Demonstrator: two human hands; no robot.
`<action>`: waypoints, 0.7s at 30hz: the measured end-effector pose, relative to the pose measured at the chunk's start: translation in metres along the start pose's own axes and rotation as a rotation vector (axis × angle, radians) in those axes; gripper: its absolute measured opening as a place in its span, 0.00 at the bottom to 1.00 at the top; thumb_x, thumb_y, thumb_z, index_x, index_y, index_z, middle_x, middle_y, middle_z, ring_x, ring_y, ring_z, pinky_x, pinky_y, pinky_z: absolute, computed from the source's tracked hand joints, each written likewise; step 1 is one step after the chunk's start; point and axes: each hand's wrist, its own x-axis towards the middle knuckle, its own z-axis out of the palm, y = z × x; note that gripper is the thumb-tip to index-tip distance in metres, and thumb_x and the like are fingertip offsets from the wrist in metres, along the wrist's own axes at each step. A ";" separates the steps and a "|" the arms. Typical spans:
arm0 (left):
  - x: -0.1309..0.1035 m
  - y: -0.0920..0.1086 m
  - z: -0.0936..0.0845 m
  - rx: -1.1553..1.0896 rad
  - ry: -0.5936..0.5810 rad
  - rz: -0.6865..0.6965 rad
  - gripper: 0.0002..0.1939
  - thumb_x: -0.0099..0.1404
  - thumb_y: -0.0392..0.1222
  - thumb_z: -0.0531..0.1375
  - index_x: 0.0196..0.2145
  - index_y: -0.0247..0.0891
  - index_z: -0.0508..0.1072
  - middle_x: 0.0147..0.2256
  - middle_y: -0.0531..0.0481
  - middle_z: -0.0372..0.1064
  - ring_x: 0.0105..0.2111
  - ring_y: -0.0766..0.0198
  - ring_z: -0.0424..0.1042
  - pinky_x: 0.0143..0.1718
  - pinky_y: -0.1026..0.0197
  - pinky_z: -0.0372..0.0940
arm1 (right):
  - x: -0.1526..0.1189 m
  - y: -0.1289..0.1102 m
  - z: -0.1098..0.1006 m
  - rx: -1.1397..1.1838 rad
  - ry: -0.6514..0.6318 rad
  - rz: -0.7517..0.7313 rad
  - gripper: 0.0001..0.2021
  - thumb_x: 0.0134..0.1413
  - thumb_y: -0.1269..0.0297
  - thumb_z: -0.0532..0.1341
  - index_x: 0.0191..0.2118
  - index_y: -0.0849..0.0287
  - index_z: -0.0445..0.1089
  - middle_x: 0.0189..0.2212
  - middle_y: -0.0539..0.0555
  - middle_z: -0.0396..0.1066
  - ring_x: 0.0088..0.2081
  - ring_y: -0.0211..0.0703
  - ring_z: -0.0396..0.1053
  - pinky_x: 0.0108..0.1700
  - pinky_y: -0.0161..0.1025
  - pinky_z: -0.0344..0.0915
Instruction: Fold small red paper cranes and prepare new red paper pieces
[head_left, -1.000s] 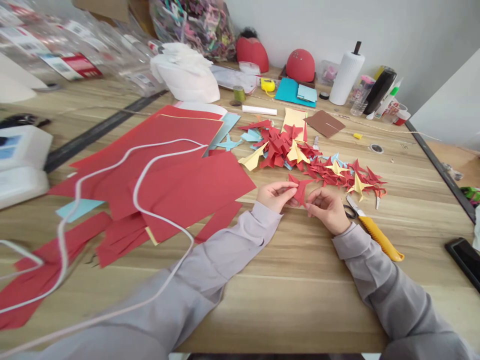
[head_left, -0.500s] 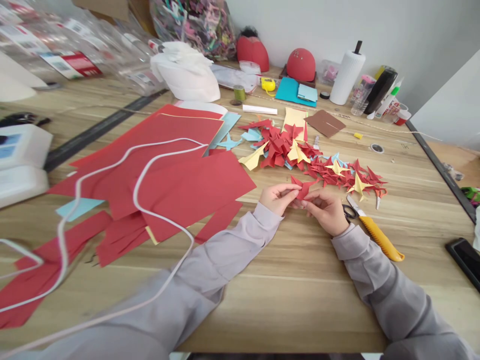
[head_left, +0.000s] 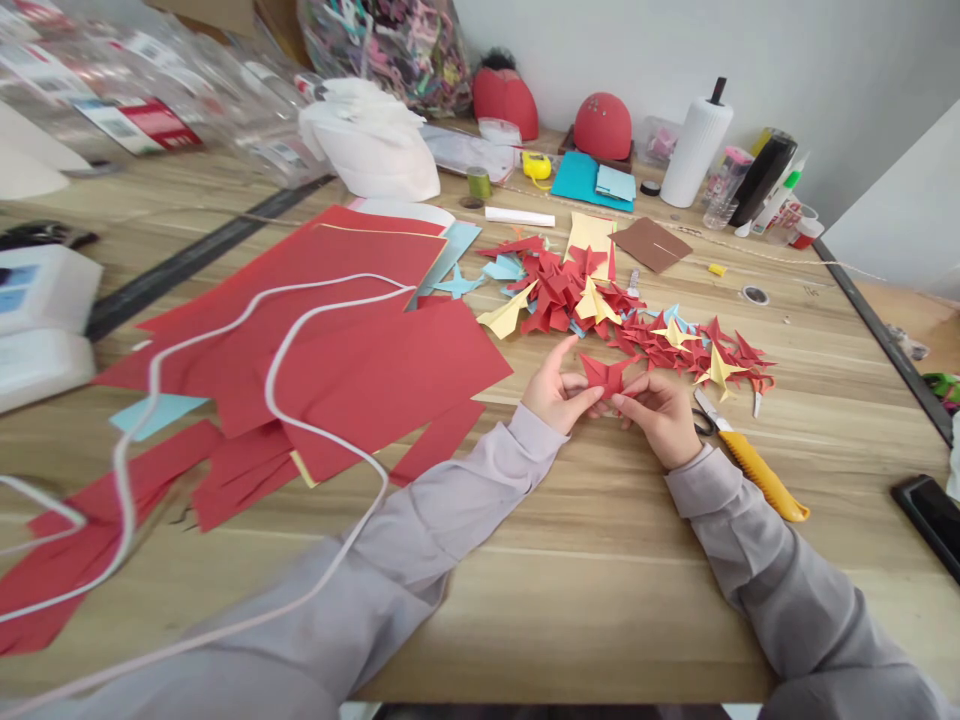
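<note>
The left hand (head_left: 556,392) and the right hand (head_left: 661,412) are close together, and the folded red paper (head_left: 606,374) is between them. It has pointy corners that stick up and out. The left hand pinches its lower left side with the thumb, and its pointing finger sticks up, away from the paper. The right hand pinches the right side of the paper with its thumb and a bent finger. The paper is at the fingertips of both hands, not down in the palms. I cannot tell if it touches the wooden table (head_left: 600,600) under it.

Just past the hands is a long, messy pile of folded paper shapes (head_left: 555,295). Most are red, and some are yellow or light blue. A brown paper piece (head_left: 651,246) lies behind the pile, near its right part.

Next to the right hand is a cutter knife (head_left: 761,478) with a yellow-orange handle. A black ring (head_left: 703,422) shows beside its blade, partly hidden by the hand. Small scissors (head_left: 759,392) with orange handles are at the right end of the pile. A black phone (head_left: 930,520) lies well apart, by the right edge of the table.

To the left of the left hand are big red paper sheets (head_left: 397,370), with red strips (head_left: 157,480) near them. A white cord (head_left: 281,370) curls over the sheets and runs across the left sleeve (head_left: 420,530).
</note>
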 end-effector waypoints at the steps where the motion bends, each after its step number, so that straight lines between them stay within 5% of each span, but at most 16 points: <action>1: 0.000 0.000 0.000 0.002 -0.009 0.001 0.47 0.50 0.39 0.64 0.62 0.32 0.42 0.21 0.53 0.72 0.20 0.64 0.72 0.23 0.65 0.66 | 0.000 -0.001 0.000 0.021 0.004 0.009 0.13 0.36 0.59 0.69 0.23 0.59 0.65 0.21 0.48 0.67 0.21 0.35 0.65 0.19 0.33 0.64; 5: 0.000 -0.001 -0.002 0.017 -0.057 0.017 0.42 0.52 0.41 0.64 0.60 0.36 0.49 0.21 0.54 0.71 0.21 0.64 0.72 0.22 0.66 0.66 | 0.002 -0.003 -0.001 0.057 0.015 0.052 0.14 0.35 0.60 0.70 0.21 0.59 0.64 0.17 0.47 0.67 0.17 0.34 0.64 0.19 0.34 0.62; 9: 0.001 -0.007 -0.003 0.034 -0.094 -0.010 0.18 0.51 0.44 0.64 0.39 0.31 0.71 0.22 0.50 0.71 0.22 0.64 0.72 0.24 0.64 0.68 | 0.003 -0.003 -0.002 0.051 0.019 0.075 0.15 0.34 0.58 0.70 0.20 0.59 0.64 0.15 0.47 0.67 0.16 0.34 0.63 0.19 0.34 0.61; 12: 0.001 -0.010 -0.003 0.038 -0.074 -0.027 0.14 0.50 0.44 0.65 0.32 0.32 0.72 0.21 0.50 0.71 0.22 0.65 0.72 0.25 0.64 0.68 | 0.003 -0.001 -0.003 0.055 0.013 0.081 0.15 0.34 0.57 0.70 0.20 0.58 0.64 0.15 0.47 0.67 0.16 0.34 0.63 0.19 0.34 0.61; 21: 0.004 -0.010 -0.003 0.055 -0.052 -0.013 0.14 0.47 0.43 0.67 0.29 0.32 0.72 0.20 0.52 0.70 0.20 0.68 0.70 0.24 0.65 0.68 | 0.004 -0.004 -0.003 0.026 -0.006 0.089 0.16 0.37 0.53 0.68 0.21 0.59 0.65 0.14 0.47 0.68 0.15 0.34 0.63 0.19 0.33 0.62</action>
